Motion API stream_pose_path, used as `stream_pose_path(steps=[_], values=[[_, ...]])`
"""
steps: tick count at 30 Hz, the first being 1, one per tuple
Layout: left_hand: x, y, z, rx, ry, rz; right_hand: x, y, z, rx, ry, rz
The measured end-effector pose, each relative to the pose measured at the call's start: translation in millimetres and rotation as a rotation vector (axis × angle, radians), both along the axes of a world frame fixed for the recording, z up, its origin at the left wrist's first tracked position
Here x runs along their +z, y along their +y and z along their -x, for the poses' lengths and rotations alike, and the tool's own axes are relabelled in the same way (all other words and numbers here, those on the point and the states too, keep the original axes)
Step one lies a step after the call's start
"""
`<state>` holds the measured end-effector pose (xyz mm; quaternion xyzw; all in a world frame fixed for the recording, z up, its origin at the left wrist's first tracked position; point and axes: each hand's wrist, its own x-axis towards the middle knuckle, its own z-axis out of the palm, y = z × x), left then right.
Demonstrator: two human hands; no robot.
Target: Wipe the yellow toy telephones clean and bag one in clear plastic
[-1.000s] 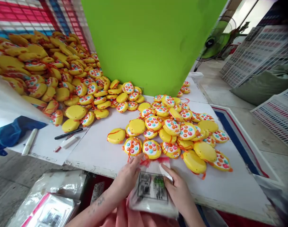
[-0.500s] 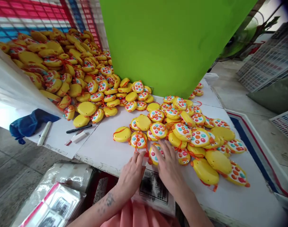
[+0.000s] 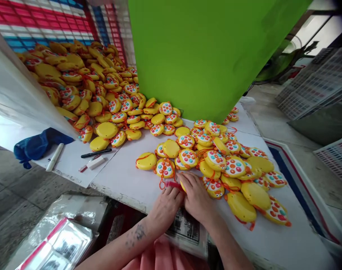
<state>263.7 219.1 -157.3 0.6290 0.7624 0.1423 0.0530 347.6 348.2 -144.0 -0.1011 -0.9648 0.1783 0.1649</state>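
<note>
My right hand [image 3: 197, 196] lies over a yellow round toy [image 3: 183, 186] at the near edge of a heap of yellow toys [image 3: 230, 168], its fingers curled round that toy. Beside it, my left hand [image 3: 167, 207] pinches the red-edged mouth of a clear plastic bag [image 3: 185, 228] that lies on the white table [image 3: 123, 180] under both hands. The bag carries a black printed label. A toy with coloured dots and an orange cord [image 3: 164, 168] sits just beyond my left fingers.
A much larger pile of the same toys [image 3: 83, 86] fills the back left. A green sheet [image 3: 204, 48] hangs behind. A black pen [image 3: 96, 153], a white marker [image 3: 54, 157] and a blue cloth [image 3: 36, 146] lie at left. More bags [image 3: 55, 243] lie below the table.
My right hand left the bag, reached forward onto a toy at the heap's near edge and closed on it. My left hand moved up to the bag's mouth. The view shifted right.
</note>
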Motion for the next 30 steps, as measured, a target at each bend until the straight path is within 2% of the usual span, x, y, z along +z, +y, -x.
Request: stream_pose_path(steps=[2,4,8,10,13,15,17,19,21,24,27,30], values=[[-0.8,8.7,-2.7,0.066,0.033,0.011,5.0,4.7,-2.7,-0.055,0.172,0.115],[-2.3,16.3,-5.9,0.122,0.058,0.014,11.6,9.2,-10.3,-0.176,0.36,0.287],[-7.4,23.0,-10.1,0.163,0.072,-0.002,20.1,15.8,-34.3,-0.484,0.656,0.829],[-10.1,21.8,-10.4,0.164,0.058,-0.02,18.8,17.1,-45.0,-0.531,0.756,1.07],[-13.9,16.8,-9.2,0.079,0.006,-0.083,12.6,15.5,-54.0,-0.567,0.832,1.218],[-16.1,13.0,-7.9,-0.029,-0.035,-0.139,9.6,12.2,-56.0,-0.571,0.841,1.248],[-17.6,9.9,-6.4,-0.104,-0.078,-0.181,9.8,8.3,-56.5,-0.511,0.822,1.277],[-17.9,7.8,-4.9,-0.093,-0.144,-0.216,12.8,5.5,-56.5,-0.403,0.773,1.287],[-16.9,6.9,-3.4,-0.031,-0.229,-0.251,16.0,5.0,-55.8,-0.352,0.71,1.24],[-15.1,7.1,-2.4,-0.023,-0.253,-0.243,15.2,7.9,-52.1,-0.446,0.595,1.025],[-16.4,7.5,-2.8,-0.15,-0.154,-0.204,6.1,10.2,-47.0,-0.552,0.516,0.74],[-21.1,6.4,-2.8,-0.193,-0.144,-0.28,-4.3,8.2,-43.2,-0.49,0.473,0.493]])
